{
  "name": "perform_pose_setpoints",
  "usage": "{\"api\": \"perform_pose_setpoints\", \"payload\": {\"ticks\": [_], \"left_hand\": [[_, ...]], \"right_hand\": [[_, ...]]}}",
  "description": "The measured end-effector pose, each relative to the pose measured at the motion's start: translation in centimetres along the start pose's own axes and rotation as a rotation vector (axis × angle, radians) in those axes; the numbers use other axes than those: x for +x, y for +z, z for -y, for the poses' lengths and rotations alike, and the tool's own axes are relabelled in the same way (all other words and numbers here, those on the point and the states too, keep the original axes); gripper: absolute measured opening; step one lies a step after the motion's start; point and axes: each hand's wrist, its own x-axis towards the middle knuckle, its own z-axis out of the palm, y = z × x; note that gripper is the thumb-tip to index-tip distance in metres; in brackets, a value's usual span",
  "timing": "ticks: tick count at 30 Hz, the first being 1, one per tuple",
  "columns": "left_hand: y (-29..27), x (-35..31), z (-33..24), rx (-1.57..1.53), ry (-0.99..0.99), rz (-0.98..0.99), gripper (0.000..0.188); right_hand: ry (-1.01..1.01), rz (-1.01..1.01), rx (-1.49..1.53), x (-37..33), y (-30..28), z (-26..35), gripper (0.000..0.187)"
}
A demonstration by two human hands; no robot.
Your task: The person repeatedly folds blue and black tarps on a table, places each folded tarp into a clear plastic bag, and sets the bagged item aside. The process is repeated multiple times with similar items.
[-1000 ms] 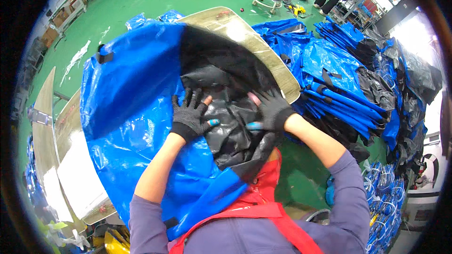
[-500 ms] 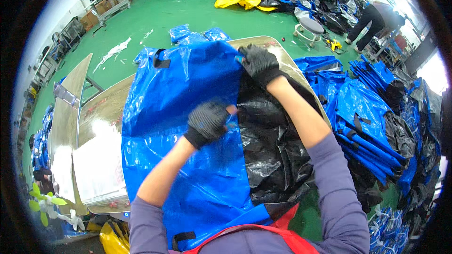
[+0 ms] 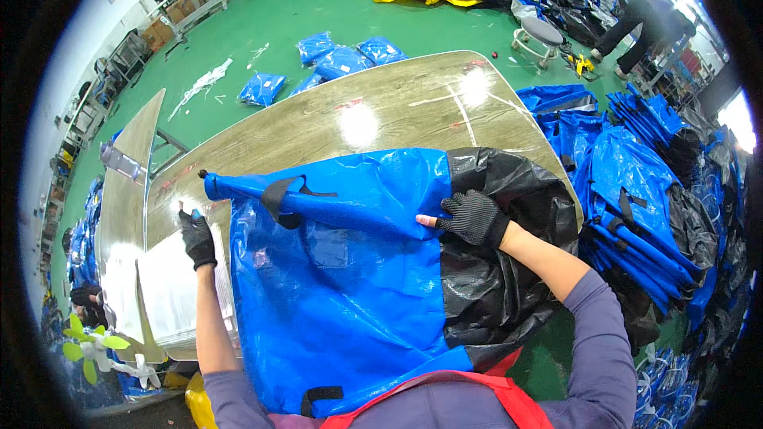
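Observation:
A large blue and black tarpaulin bag lies across the near part of the table, its far edge turned over toward me. A black webbing strap with a buckle end sits on the folded part. My right hand, in a black knit glove with a bare thumb tip, has its fingers curled on the bag near the seam between blue and black. My left hand, gloved alike, is off the bag's left edge with fingers apart and nothing in them. Below it lies a stack of clear plastic sheets.
The wood-grain table reaches beyond the bag. Blue plastic-wrapped packs lie on the green floor past it. Stacked blue bags stand at the right. Farther off are a round stool and a bent-over person.
The bag's far edge has come down toward me, baring the table behind. My left hand has moved left off the bag; my right hand has come nearer with the fold.

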Motion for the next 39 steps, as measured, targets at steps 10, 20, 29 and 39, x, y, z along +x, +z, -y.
{"api": "perform_pose_setpoints", "payload": {"ticks": [10, 20, 29, 39], "left_hand": [[1.8, -8.5, -12.3, 0.674, 1.017, 0.290, 0.066], [6.0, -10.8, -18.0, -0.066, 0.925, 0.364, 0.058], [12.9, -20.3, -20.1, 0.159, 1.373, 0.476, 0.067], [12.7, -19.1, -21.4, 0.334, 1.147, 0.578, 0.061]], "right_hand": [[0.388, 0.081, 0.058, 2.9, -8.6, -2.0, 0.057], [0.598, 0.217, -0.159, -0.1, -1.8, -1.1, 0.075], [0.893, 0.031, 0.180, -12.4, -7.2, -3.8, 0.086], [0.377, -0.071, 0.177, -9.7, -15.5, -1.3, 0.041]]}}
